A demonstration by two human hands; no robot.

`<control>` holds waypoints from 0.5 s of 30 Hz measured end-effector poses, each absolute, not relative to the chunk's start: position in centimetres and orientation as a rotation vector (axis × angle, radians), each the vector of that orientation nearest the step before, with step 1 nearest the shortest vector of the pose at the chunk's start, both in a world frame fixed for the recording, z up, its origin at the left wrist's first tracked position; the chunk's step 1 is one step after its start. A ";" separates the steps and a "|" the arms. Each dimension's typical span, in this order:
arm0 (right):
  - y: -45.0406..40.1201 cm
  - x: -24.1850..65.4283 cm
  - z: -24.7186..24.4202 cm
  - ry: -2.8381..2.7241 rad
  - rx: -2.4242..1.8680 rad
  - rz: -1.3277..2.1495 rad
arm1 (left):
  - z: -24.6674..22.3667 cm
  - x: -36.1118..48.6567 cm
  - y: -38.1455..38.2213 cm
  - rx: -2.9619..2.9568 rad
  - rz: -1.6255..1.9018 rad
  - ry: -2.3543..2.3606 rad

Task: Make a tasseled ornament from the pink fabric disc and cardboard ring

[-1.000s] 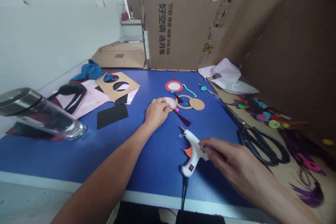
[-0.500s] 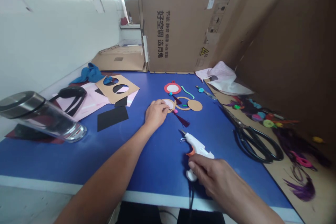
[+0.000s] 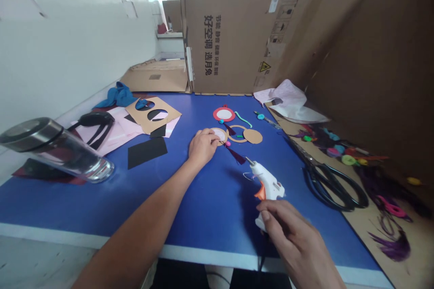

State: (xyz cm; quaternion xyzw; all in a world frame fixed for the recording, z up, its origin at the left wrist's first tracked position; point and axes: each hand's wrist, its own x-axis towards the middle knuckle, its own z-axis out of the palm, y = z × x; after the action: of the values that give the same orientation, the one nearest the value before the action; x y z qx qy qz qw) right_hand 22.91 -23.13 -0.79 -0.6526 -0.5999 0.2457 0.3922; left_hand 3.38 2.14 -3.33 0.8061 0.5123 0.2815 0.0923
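My left hand (image 3: 202, 148) lies over a cardboard disc (image 3: 223, 136) with a pale pink centre, its fingers pressed together on the disc's near-left side. A pink bead (image 3: 228, 144) with a dark red tassel (image 3: 236, 156) sits by that disc. My right hand (image 3: 294, 233) grips a white hot glue gun (image 3: 267, 179) with an orange trigger; its nozzle points up-left, and a thin strand hangs near the tip. Close beyond are a cardboard ring (image 3: 232, 137), a plain cardboard disc (image 3: 252, 136) and a red-rimmed disc (image 3: 224, 114) with a white centre.
A glass bottle (image 3: 77, 156) stands at left, before pink paper (image 3: 130, 128) and black card (image 3: 148, 152). Large black-handled scissors (image 3: 334, 185) lie at right, beside beads and purple tassels (image 3: 395, 246). A tall cardboard box (image 3: 233, 54) borders the back.
My right hand has moved the glue gun to the right and slightly upward; its shadow now shows on the table. My left hand stays on the disc.
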 end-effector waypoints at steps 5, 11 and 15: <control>-22.6 23.3 -0.8 -1.357 -1.644 0.740 | -3.3 3.4 2.1 2.383 0.827 1.528; -21.1 23.6 -1.1 -0.871 -1.469 0.982 | -3.1 3.5 2.0 2.355 0.824 1.553; -20.2 24.1 -0.9 -0.624 -1.356 1.041 | -3.2 3.5 2.0 2.337 0.828 1.554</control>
State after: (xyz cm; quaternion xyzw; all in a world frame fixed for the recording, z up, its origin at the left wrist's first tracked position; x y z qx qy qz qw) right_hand 24.15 -20.19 -0.90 -0.5882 -0.2708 0.4516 0.6138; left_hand 3.53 2.00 -3.15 0.7940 0.5280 0.2812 0.1078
